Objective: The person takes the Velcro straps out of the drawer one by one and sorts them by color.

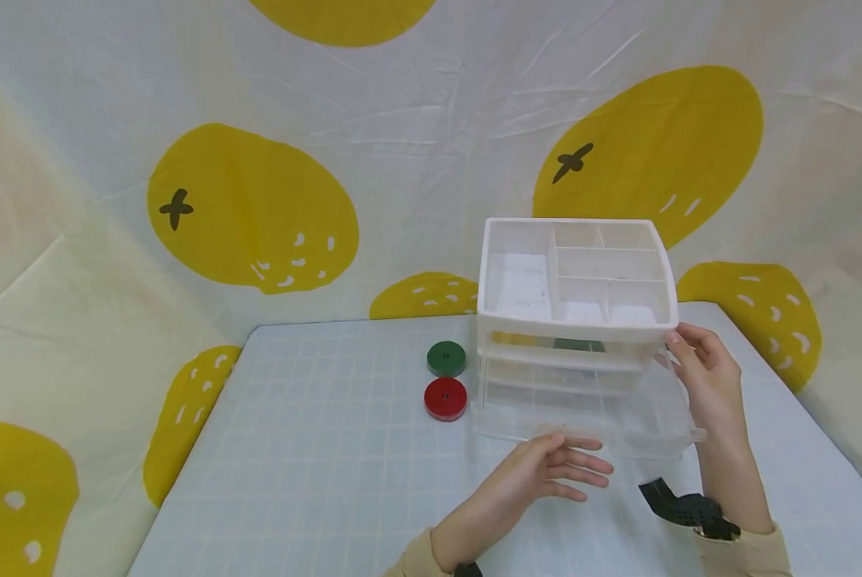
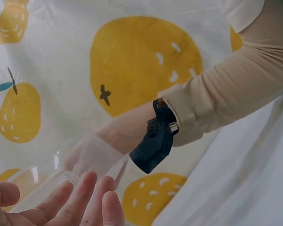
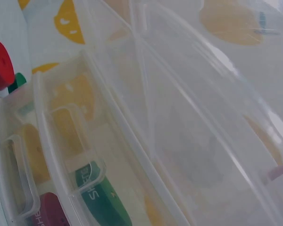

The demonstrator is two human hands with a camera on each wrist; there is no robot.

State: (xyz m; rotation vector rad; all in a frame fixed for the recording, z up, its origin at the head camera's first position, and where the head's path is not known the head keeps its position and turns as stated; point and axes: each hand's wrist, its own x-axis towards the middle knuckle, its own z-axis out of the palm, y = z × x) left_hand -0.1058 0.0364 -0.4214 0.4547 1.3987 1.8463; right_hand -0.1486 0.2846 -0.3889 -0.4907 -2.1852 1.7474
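A white drawer organizer [image 1: 577,324] with a divided top tray stands on the table, and a clear drawer [image 1: 654,417] is pulled out of its front. My right hand [image 1: 712,373] holds the organizer's right front edge, thumb and bent fingers at the corner. Just in front of the drawer's lip, my left hand [image 1: 557,469] is held with fingers spread and nothing in them. Inside the lower drawers, the right wrist view shows a green disc [image 3: 103,195] with white lettering and a dark red disc [image 3: 51,210].
Left of the organizer lie a green disc [image 1: 446,358] and a red disc [image 1: 445,399], close together. The table [image 1: 316,449] has a pale checked cover. Behind it hangs a white curtain [image 1: 431,160] printed with yellow fruit.
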